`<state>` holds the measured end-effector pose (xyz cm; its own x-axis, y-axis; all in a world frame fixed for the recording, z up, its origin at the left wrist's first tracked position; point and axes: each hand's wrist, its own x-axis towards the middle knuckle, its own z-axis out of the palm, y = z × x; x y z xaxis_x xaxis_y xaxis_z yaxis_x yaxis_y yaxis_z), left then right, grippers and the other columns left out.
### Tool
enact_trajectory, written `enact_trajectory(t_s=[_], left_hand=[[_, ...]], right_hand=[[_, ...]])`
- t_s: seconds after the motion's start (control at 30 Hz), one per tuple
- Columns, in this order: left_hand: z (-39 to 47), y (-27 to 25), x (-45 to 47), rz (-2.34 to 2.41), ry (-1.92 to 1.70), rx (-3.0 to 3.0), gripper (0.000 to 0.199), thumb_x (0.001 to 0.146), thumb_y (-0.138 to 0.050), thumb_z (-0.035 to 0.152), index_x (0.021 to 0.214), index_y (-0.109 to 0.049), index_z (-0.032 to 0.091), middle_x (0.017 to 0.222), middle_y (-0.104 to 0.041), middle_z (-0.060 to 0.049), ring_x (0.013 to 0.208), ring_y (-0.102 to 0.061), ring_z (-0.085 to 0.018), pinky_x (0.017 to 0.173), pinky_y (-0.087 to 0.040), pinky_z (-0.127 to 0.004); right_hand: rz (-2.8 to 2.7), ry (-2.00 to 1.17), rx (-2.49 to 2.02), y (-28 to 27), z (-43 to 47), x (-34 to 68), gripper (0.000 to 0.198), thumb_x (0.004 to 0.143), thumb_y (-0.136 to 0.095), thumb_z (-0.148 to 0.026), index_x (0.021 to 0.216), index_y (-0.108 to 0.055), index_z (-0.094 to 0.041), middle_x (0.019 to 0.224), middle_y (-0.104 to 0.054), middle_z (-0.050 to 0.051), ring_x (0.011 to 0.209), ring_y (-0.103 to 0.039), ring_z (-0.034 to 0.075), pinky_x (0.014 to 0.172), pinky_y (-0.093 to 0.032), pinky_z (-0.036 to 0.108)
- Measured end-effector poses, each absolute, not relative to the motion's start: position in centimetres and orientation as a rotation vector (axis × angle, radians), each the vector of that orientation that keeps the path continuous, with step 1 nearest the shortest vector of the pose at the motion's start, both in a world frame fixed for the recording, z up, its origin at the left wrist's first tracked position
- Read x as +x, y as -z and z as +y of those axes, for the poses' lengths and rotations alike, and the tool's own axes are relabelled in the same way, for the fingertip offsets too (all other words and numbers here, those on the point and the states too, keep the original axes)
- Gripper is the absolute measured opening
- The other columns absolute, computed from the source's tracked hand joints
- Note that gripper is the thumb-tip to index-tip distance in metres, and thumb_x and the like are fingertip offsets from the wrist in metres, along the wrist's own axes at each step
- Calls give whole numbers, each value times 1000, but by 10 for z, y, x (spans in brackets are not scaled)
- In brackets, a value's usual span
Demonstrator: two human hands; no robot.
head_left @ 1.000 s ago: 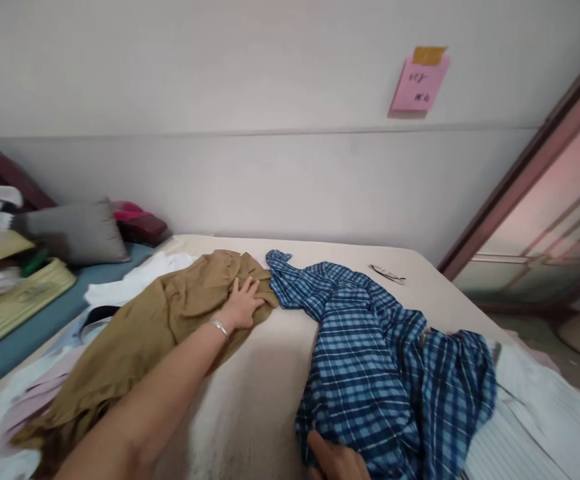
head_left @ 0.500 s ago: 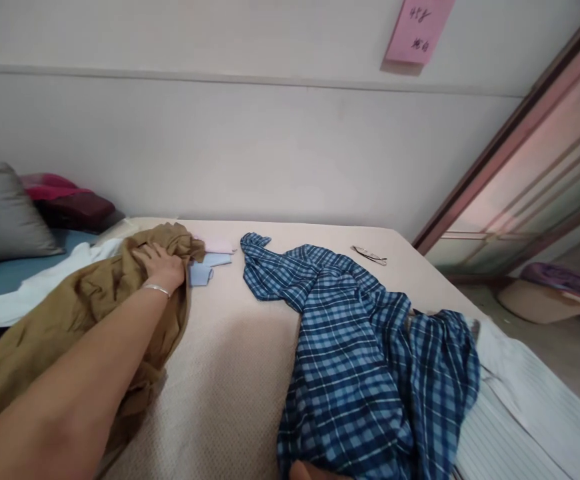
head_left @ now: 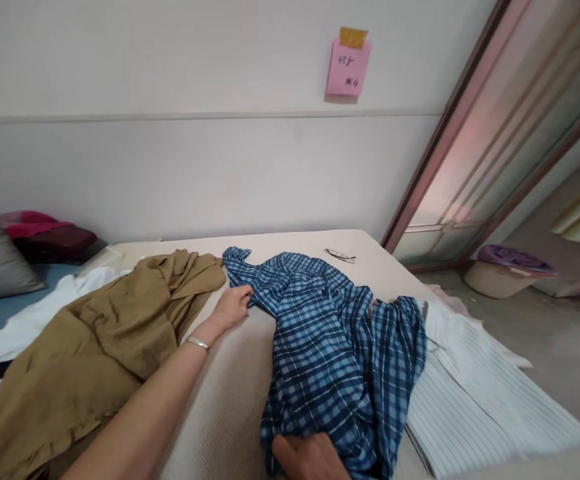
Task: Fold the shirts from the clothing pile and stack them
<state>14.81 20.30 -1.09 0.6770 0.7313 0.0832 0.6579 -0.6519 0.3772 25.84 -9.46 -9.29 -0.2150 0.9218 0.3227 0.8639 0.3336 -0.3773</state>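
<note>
My right hand [head_left: 314,457] pinches the near end of the crumpled blue-plaid cloth shirt [head_left: 315,353], centre; my left hand [head_left: 232,308] curls at its left edge, grip unclear; flicking could sweep the thin dark-framed glasses [head_left: 341,256], far right.

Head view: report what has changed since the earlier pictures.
The left hand let go of the brown garment and moved right to the plaid shirt. The garment's far end, pulled leftward midway, lies beside the shirt again. The right hand stays at the shirt's near edge; the glasses lie unmoved.
</note>
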Motion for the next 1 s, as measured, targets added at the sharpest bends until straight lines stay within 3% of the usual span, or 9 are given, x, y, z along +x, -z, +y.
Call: enact_trajectory(t_s=[0.13,0.23,0.33,0.43,0.53,0.67,0.8,0.87,1.0], left_hand=[[228,-23,82,965,-433,2269,17,86,-53,28,89,-66,18,72,-65,2,60,-60,-13,61,-47,-23],[240,-35,38,1456,-685,2140,19,86,-50,29,83,-64,17,65,-60,1,60,-56,-15,57,-42,-23],[237,-35,20,2012,-568,2198,18,86,-50,25,85,-65,15,79,-68,-8,79,-64,-23,70,-47,-29],[217,-31,25,2179,-325,2393,26,90,-48,27,105,-66,13,103,-69,-18,92,-68,-32,78,-50,-39],[185,-28,39,2150,-258,2632,34,97,-40,30,119,-61,15,118,-65,-19,96,-68,-33,77,-52,-40],[147,-12,59,1571,-124,2847,41,96,-42,23,135,-55,25,137,-60,-11,104,-68,-26,84,-54,-34],[137,24,83,1150,81,2940,75,87,-44,6,156,-36,32,161,-40,-10,106,-68,-24,86,-56,-36],[145,38,98,1136,95,2974,68,88,-40,2,151,-44,27,155,-47,-14,111,-66,-26,89,-55,-39],[170,41,114,1303,-86,2733,34,93,-39,8,109,-67,17,118,-65,-17,113,-61,-28,100,-50,-42]], right_hand=[[-1341,-803,-1562,19,-92,320,30,95,-45,-39,72,-55,-22,67,-62,-1,61,-56,14,58,-41,23],[-512,-689,-1595,-9,-90,373,29,85,-55,-47,79,-66,-21,75,-68,3,75,-65,21,71,-52,30],[-202,-618,-1644,-4,-88,408,29,77,-62,-46,83,-70,-18,75,-70,6,79,-67,25,72,-54,33],[-405,-609,-1787,13,-88,425,30,77,-63,-45,83,-71,-17,76,-72,6,78,-67,24,72,-52,32],[-722,-527,-1998,24,-91,432,30,80,-60,-47,78,-71,-20,70,-69,3,72,-64,23,66,-48,30],[-924,-439,-2137,26,-91,431,30,85,-55,-47,74,-69,-22,64,-66,3,69,-63,23,62,-43,29],[-1018,-446,-2177,19,-88,420,34,87,-48,-50,73,-66,-24,67,-67,3,74,-64,24,67,-43,30],[-1052,-471,-2164,16,-86,416,36,87,-46,-52,72,-63,-24,66,-65,2,75,-64,24,68,-43,30],[-1039,-476,-2133,13,-84,416,35,85,-47,-52,70,-60,-23,64,-64,0,69,-62,22,65,-43,30]])
